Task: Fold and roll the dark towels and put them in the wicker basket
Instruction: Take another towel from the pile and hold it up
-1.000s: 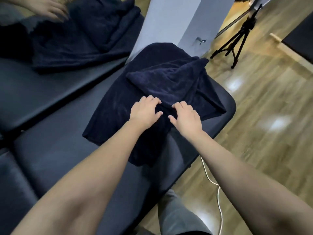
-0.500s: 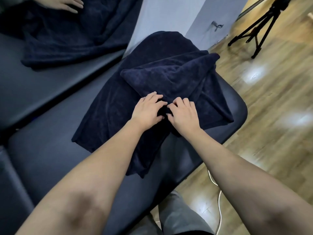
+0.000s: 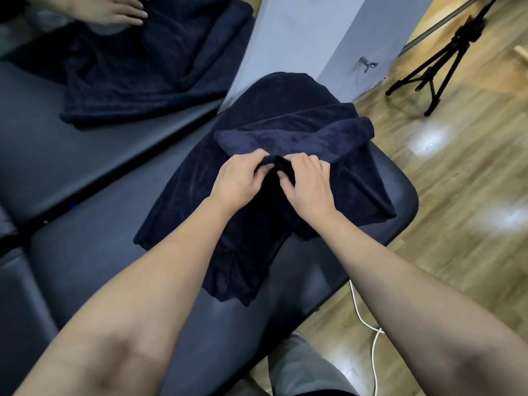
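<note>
Lying spread over the end of a dark padded bench (image 3: 85, 270), the dark towel (image 3: 183, 201) fills the middle of the head view, one corner hanging over the bench's near edge. Both hands meet at its centre, nearly touching. The left hand (image 3: 237, 181) has its fingers curled round a bunched fold of the cloth, and the right hand (image 3: 308, 184) pinches the same fold just beside it, thumb tucked under. Directly beyond the fingertips lies a folded-over flap of the towel (image 3: 294, 138), a long band whose axis runs from the left to the upper right, ending at the bench's far edge. The rest of the towel stretches from the far end of the bench down toward the person. On a second bench (image 3: 43, 155) at the upper left lies another dark towel (image 3: 137, 81), rumpled, with another person's hand (image 3: 111, 10) resting flat on it. A black tripod (image 3: 445, 58) stands on the wooden floor (image 3: 457, 224) at the upper right, and a white cable (image 3: 368, 330) trails across the floor below the bench.
</note>
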A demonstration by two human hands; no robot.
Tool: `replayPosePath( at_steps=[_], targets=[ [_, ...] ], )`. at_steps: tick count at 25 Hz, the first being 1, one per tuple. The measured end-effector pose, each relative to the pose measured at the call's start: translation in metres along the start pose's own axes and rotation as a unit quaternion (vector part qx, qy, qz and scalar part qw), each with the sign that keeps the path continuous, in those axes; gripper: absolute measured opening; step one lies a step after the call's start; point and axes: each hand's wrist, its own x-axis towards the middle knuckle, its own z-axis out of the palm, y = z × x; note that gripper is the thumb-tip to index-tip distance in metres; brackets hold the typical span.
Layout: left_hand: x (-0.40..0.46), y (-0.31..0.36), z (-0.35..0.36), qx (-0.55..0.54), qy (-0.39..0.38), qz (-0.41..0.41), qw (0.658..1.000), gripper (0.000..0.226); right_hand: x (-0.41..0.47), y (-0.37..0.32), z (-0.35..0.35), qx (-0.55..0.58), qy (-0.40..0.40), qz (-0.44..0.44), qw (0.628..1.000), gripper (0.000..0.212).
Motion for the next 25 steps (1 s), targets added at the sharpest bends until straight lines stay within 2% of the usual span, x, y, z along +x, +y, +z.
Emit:
replayPosePath(
  at_steps=[7,11,20,25],
  targets=[
    [-0.04,-0.009,-0.08,-0.101,0.186,-0.083,0.974,0.022,0.002,-0.041,-0.006,-0.008,0.012,0.082,0.997,0.021],
    [-0.071,-0.024,-0.131,-0.13,0.267,-0.115,0.948,0.024,-0.011,-0.082,-0.007,-0.006,0.007,0.066,0.998,0.027],
    [-0.15,-0.025,-0.223,-0.143,0.393,-0.11,0.902,0.019,-0.035,-0.158,-0.03,0.05,0.044,0.049,0.997,0.028],
    [-0.201,-0.022,-0.27,-0.143,0.49,-0.123,0.851,0.023,-0.054,-0.202,-0.044,0.083,0.05,0.029,0.995,0.022]
  ],
)
